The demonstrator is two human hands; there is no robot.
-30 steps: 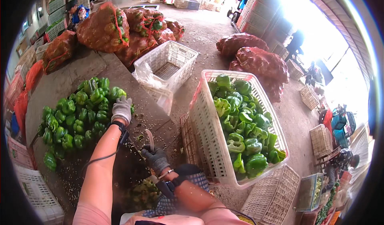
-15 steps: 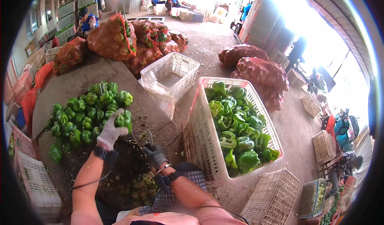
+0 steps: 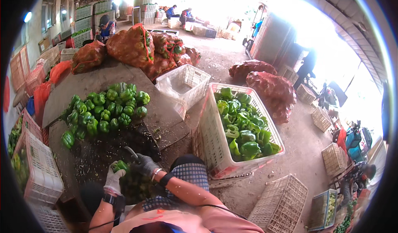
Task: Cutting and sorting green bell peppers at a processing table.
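My left hand (image 3: 112,179), in a white glove, is closed around a green bell pepper (image 3: 121,166) low in front of me. Close beside it on the right, my right hand (image 3: 146,166), in a grey glove, grips a small curved knife (image 3: 131,151). The blade points up and to the left, above the pepper; whether it touches cannot be told. Whole green bell peppers (image 3: 105,110) lie heaped on the board-topped table (image 3: 161,123) beyond my hands. To the right, a white plastic crate (image 3: 212,150) holds peppers, several of them cut open.
Behind the heap stand red mesh sacks (image 3: 132,46) of peppers. A white crate (image 3: 195,88) with a plastic bag sits past the table's right edge. More full sacks (image 3: 273,94) lie on the floor. Crates (image 3: 280,204) stand at lower right and left (image 3: 43,175). Other people work farther off.
My left hand has drawn a pepper from the heap's right edge back toward me, beside the knife hand. My right hand has shifted slightly left. The whole view has tilted a little.
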